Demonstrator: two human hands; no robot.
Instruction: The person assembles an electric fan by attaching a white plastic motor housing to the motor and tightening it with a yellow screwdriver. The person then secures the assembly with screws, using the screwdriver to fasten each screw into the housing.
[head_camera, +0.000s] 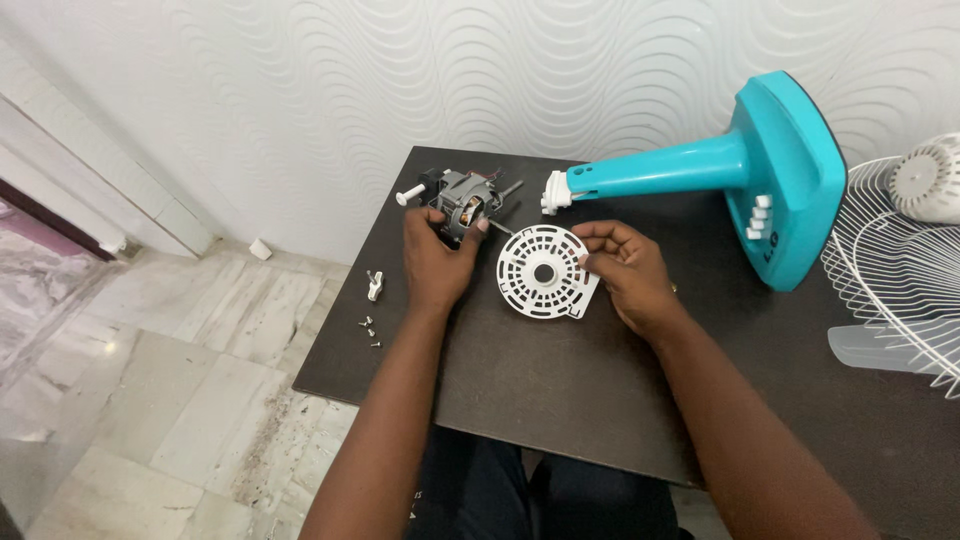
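Note:
My left hand (437, 262) grips a grey fan motor (464, 205) with copper windings and a shaft, lying near the table's far edge. A white knob (409, 193) sticks out to the motor's left. My right hand (628, 275) pinches the right rim of a round white slotted plastic plate (541, 272) that lies flat on the dark table (560, 380), just right of the left hand. Both hands rest on the tabletop.
A turquoise fan stand and base (770, 170) lies on its side at the back right, its white-tipped neck pointing at the motor. A white wire fan guard (895, 275) and a white motor cover (928, 178) sit at the right edge. Small screws (369, 328) and a white clip (374, 286) lie on the left.

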